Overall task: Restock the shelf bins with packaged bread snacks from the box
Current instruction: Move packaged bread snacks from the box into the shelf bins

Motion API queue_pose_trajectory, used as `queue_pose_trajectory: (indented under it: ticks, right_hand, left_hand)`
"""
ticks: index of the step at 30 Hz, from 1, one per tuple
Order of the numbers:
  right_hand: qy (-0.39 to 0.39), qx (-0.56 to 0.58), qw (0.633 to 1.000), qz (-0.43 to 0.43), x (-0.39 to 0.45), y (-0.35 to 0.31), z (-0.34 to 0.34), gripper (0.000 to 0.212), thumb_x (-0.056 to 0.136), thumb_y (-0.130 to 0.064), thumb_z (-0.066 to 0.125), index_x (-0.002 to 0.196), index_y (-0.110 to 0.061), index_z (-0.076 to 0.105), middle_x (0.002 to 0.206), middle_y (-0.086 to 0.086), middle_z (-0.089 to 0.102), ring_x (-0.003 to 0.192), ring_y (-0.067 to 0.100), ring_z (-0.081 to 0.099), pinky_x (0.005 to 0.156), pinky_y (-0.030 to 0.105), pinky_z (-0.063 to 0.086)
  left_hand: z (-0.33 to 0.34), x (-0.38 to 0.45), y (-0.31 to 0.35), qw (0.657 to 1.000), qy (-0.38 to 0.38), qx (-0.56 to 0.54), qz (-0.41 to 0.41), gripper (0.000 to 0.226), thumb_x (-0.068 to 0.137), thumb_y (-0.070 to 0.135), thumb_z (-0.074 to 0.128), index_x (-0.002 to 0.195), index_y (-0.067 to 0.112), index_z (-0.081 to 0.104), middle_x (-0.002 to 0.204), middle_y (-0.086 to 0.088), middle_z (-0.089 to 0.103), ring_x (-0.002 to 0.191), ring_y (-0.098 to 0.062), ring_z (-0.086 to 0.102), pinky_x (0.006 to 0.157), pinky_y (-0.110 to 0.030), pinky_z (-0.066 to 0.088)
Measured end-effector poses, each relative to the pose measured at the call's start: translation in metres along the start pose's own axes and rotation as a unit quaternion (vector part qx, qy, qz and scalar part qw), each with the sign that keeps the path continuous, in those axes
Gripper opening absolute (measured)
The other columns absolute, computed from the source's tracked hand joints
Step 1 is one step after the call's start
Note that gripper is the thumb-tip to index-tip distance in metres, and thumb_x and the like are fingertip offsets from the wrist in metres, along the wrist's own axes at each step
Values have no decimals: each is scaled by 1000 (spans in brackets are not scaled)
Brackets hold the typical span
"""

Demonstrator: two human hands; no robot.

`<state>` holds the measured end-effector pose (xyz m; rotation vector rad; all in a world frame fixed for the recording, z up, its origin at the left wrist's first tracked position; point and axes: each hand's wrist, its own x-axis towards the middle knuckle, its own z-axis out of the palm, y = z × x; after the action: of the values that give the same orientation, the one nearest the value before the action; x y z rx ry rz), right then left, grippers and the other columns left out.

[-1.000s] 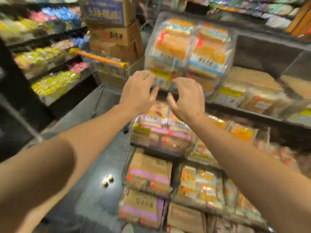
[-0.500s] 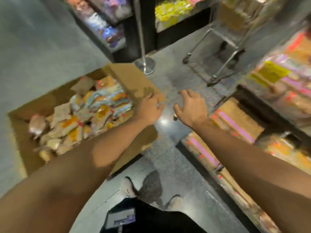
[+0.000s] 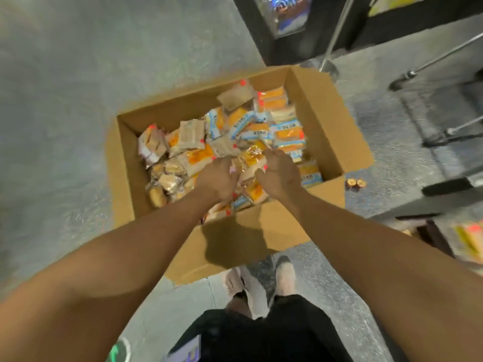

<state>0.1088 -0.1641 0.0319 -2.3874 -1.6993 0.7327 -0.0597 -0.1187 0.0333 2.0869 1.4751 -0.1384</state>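
Over the cardboard box, left hand and right hand both clamp one crinkly snack packet between them — apparently gathering stock for the shelf bins.

Matt brown cardboard box — glossy, crinkled plastic snack wrappers — on a speckled, faintly shiny floor.

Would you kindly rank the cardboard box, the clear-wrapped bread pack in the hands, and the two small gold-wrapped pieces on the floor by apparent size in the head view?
1. cardboard box
2. bread pack, partly hidden by both hands
3. gold-wrapped pieces
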Motion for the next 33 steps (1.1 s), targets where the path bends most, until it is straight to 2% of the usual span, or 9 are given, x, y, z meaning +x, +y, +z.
queue_pose_trajectory:
  ticks: [5, 11, 17, 22, 25, 27, 29, 31, 33]
  right_hand:
    - [-39, -13, 999, 6, 67, 5, 18, 57, 96, -32, 54, 149, -17, 41, 147, 10, 46, 133, 33, 45, 105, 47, 44]
    - [-74, -37, 996, 32, 142, 58, 21, 55, 97, -18, 51, 150, -15, 39, 153, 7, 40, 134, 32, 43, 105, 44, 43]
    - [-75, -108, 991, 6, 206, 120, 25, 46, 90, 3, 48, 135, -8, 47, 140, 11, 49, 128, 31, 49, 96, 41, 43]
    - [-157, -140, 976, -54, 244, 144, 43, 73, 89, 7, 49, 155, -12, 23, 166, 8, 11, 149, 29, 18, 113, 44, 34]
    - [-146, -147, 977, -47, 249, 151, 50, 70, 90, -9, 55, 153, -16, 26, 158, 10, 27, 137, 36, 31, 105, 48, 40]
    - [-107, -155, 981, -35, 245, 149, 52, 70, 88, -42, 64, 147, -18, 35, 144, 12, 42, 127, 35, 40, 99, 46, 41]
    - [-78, -183, 980, -31, 240, 146, 53, 81, 80, -71, 60, 141, -21, 41, 134, 13, 46, 122, 34, 42, 96, 47, 37]
    - [-69, -174, 981, -55, 241, 143, 56, 83, 79, -73, 59, 142, -23, 40, 138, 13, 42, 127, 34, 39, 101, 48, 35]
    - [-116, -106, 985, -64, 245, 144, 56, 88, 81, -65, 66, 149, -23, 31, 146, 11, 36, 132, 32, 37, 105, 47, 38]
  left_hand:
    - [9, 56, -4, 1000, -22, -8, 4, 54, 104, 36, 42, 153, 14, 31, 150, -13, 44, 135, -32, 44, 104, -38, 39]
    - [32, 135, 18, 998, -48, -11, 31, 49, 103, 27, 45, 150, 17, 37, 149, -13, 45, 134, -33, 45, 103, -39, 39]
    - [63, 223, 31, 998, -57, 16, 32, 44, 99, 15, 49, 142, 10, 44, 145, -15, 48, 129, -35, 48, 99, -42, 43]
    - [90, 272, 31, 997, -57, 31, 50, 41, 94, 8, 49, 135, 12, 49, 143, -12, 47, 128, -33, 47, 99, -40, 42]
    - [97, 291, 29, 994, -68, 66, 61, 53, 93, 8, 52, 145, 12, 42, 151, -12, 39, 135, -35, 40, 108, -43, 38]
    - [99, 301, 28, 991, -67, 102, 60, 55, 92, 9, 54, 145, 15, 41, 146, -13, 44, 128, -38, 42, 102, -48, 42]
    - [99, 308, 29, 986, -76, 136, 65, 55, 90, 13, 56, 143, 20, 43, 142, -11, 48, 126, -37, 43, 97, -50, 46]
    - [98, 310, 30, 981, -91, 160, 64, 56, 92, 17, 58, 145, 21, 42, 142, -11, 47, 128, -37, 41, 97, -50, 45]
    - [96, 309, 32, 975, -99, 192, 56, 55, 93, 21, 59, 146, 19, 42, 143, -12, 44, 128, -37, 40, 98, -51, 44]
